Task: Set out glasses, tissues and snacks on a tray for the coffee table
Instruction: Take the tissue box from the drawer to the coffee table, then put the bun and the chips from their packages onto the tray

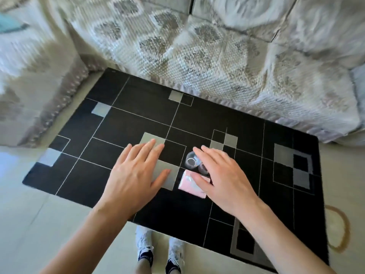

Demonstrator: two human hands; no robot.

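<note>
Both hands flat, fingers spread, holding nothing: left hand [136, 175] idle; right hand [221, 175] poised over glass [190, 162] and tissue pack [189, 184], seemingly ready to gather them.

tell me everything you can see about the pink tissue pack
The pink tissue pack is a small, flat, soft-looking rectangular packet with a glossy wrapper. It lies flat and askew on the black patterned surface, just in front of two clear glasses. The open right hand hovers over it, hiding its right edge; contact is unclear.

A clear glass [190, 162] stands upright just beside a flat pink tissue pack [189, 184].
</note>
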